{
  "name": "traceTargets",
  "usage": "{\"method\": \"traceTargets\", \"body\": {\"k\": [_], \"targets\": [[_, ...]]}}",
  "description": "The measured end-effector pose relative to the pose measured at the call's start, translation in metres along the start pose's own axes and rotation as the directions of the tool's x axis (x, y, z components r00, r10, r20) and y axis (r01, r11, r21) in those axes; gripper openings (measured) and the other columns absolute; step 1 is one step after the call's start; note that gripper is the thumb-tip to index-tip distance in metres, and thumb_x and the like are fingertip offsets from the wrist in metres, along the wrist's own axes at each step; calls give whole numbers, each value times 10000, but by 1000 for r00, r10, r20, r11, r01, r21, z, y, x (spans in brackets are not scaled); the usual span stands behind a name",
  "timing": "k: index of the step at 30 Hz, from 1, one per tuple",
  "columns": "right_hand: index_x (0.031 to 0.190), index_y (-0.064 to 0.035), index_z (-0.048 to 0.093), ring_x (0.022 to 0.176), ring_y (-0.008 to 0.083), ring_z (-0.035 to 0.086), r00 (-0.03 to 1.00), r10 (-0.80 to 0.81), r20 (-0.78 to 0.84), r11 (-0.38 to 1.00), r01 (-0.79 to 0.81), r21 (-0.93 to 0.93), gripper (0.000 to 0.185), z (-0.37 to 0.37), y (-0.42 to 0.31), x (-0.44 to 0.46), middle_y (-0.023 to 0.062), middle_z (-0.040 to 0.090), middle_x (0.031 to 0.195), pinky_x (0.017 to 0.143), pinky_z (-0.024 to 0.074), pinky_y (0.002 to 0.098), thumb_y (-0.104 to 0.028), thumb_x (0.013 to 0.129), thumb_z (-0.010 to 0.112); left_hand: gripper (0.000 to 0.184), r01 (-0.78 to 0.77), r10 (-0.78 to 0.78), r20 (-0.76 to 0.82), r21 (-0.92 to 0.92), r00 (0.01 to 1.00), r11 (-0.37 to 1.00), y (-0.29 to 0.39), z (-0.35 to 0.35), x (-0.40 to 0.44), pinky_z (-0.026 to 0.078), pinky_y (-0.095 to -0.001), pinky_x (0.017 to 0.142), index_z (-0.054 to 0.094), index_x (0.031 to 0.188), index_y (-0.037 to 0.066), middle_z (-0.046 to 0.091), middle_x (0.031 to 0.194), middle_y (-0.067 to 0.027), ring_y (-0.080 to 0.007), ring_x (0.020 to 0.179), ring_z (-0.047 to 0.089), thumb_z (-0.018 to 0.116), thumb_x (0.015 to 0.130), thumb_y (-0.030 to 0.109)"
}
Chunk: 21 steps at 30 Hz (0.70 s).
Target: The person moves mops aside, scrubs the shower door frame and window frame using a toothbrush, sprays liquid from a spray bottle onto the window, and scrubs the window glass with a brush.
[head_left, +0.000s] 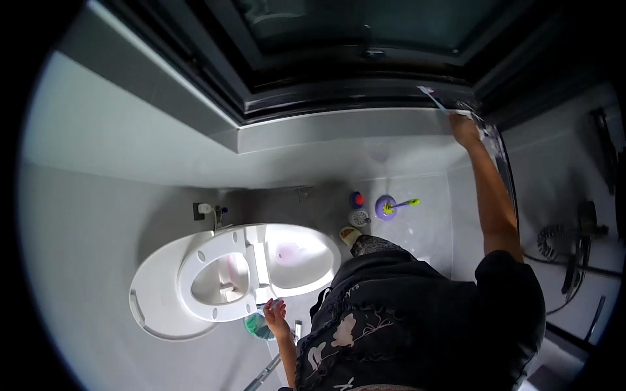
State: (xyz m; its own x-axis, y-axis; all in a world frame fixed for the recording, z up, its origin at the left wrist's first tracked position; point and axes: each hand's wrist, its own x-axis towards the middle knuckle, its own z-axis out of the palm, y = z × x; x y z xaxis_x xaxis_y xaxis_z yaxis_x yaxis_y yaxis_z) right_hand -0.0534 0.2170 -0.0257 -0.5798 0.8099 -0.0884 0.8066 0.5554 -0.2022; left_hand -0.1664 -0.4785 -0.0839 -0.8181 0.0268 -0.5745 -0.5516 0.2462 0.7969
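- Head view: right hand (464, 129) has its fingers closed round a slim brush (437, 102), at the window frame's (365, 92) right end.
- The brush lies far-left of those fingers, long axis slanting far-left; right hand's nearer.
- Left hand (276, 322), fingers loosely bent, is beside the toilet (187, 280); whether it's holding anything, can't tell.

Dim room, bright glare on toilet bowl (300, 259), soft shadows on wall (91, 215), fisheye bend, black corners, window (352, 26) dark
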Motion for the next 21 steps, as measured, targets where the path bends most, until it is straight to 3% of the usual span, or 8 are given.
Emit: {"method": "traceTargets", "body": {"k": [4,6,9,11,12,16,18,21], "targets": [[912,-45,633,902,336,568,998,-68,19,908,54,416,461,52,-107,5,177,618,914,815,426,430,-418,877,364,290,-93,79,137,98,987,991,34,37,24,435,-220,683,433,1147,42,602,919,-78,-134,794,566,459,880,153],[961,-51,620,944,347,557,980,62,187,980,-95,173,464,11,-171,-5,183,597,993,853,417,424,-403,881,328,300,-163,131,277,92,952,982,57,59,33,434,-255,748,429,1165,40,585,977,-97,-153,870,558,446,896,173],[931,-46,620,905,339,572,999,37,-18,994,-35,99,566,29,-61,-1,192,613,893,810,422,435,-496,884,279,314,-223,186,307,90,934,971,74,64,36,424,-281,794,431,1174,65,583,981,-99,-164,881,556,462,892,199],[921,-56,625,888,314,581,963,225,145,939,-254,230,604,-26,4,-34,161,624,885,793,431,388,-530,883,253,319,-184,149,275,105,950,977,66,54,39,424,-283,796,426,1176,64,584,980,-101,-170,877,558,464,888,194],[914,-41,626,884,289,589,888,458,-42,857,-428,288,599,-2,61,-30,168,625,872,778,434,372,-530,878,282,315,-157,124,242,125,962,980,60,51,39,424,-283,795,426,1174,64,585,980,-101,-172,875,559,462,887,189],[800,-28,587,558,261,591,985,90,-149,878,-8,479,480,41,60,-13,139,598,657,498,478,381,-425,891,334,301,-139,96,290,130,952,982,54,54,38,428,-272,773,423,1166,63,585,980,-101,-165,862,560,451,886,172],[759,-14,559,475,208,541,870,449,202,556,-449,700,453,6,-32,-40,93,553,590,403,440,352,-404,888,368,302,-153,106,322,122,941,981,57,69,45,428,-261,761,419,1168,64,586,982,-100,-160,860,560,449,887,168],[736,-96,517,391,123,346,749,516,416,310,-616,724,385,-14,-38,-38,13,406,521,329,255,290,-442,864,408,300,-206,134,402,141,906,968,74,92,51,425,-255,759,424,1163,68,584,977,-92,-154,865,555,459,889,184]]}}
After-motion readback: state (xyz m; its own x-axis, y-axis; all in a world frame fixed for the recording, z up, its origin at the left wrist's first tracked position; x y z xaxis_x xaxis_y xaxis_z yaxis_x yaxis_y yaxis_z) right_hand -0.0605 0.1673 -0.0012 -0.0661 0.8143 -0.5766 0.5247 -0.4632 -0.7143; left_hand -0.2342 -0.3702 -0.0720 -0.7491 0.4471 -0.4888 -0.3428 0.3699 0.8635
